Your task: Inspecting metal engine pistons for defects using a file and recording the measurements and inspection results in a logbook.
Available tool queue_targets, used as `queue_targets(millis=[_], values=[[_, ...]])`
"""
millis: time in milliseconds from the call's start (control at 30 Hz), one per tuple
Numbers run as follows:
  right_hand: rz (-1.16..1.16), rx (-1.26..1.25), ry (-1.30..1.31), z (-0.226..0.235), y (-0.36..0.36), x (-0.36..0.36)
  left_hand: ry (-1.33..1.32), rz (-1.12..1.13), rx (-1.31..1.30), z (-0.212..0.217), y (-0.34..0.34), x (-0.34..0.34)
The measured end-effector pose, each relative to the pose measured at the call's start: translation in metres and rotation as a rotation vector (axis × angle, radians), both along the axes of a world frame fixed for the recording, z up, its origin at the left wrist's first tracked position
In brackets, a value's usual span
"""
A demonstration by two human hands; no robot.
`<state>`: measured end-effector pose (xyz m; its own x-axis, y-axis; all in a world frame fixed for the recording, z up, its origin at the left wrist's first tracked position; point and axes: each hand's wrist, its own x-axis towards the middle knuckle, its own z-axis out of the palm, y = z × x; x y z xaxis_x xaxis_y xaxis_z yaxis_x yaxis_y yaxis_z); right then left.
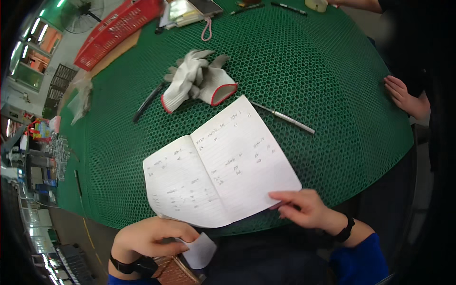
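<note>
An open notebook (247, 161) with handwritten, ruled pages lies tilted at the near edge of the green table. My right hand (306, 209) pinches its lower right corner between thumb and fingers. Below the left page, my left hand (156, 237) grips a small white piece of paper (200, 251) between thumb and forefinger. Under that hand sits a brown, textured object (176, 271), whose kind I cannot make out. Beyond the notebook rest grey-white work gloves (187, 80) with red cuff edges. A silver pen (294, 122) lies beside the right page's top, and a black pen-like tool (148, 102) left of the gloves.
Green perforated matting covers the table (332, 95). A red plastic basket (116, 31) stands at the far left, near a clear plastic bag (81, 100). Papers (183, 13) and a pink loop (206, 29) lie at the back. Another person's hand (403, 95) rests at the right edge.
</note>
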<state>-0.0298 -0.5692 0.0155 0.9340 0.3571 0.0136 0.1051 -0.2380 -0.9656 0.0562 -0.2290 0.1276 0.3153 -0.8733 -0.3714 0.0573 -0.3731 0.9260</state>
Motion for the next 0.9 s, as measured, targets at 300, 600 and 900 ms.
queue_targets(millis=[300, 600, 900], values=[[0.028, -0.041, 0.130, 0.005, -0.007, 0.002, 0.129, 0.381, 0.156, 0.050, -0.053, 0.009], [-0.451, 0.456, 0.804, 0.086, -0.010, 0.048, -0.045, 0.424, -0.004, 0.052, -0.153, -0.016], [-0.411, 0.442, 0.632, 0.183, -0.028, 0.118, 0.155, 1.356, 0.138, 0.127, -0.039, -0.107]])
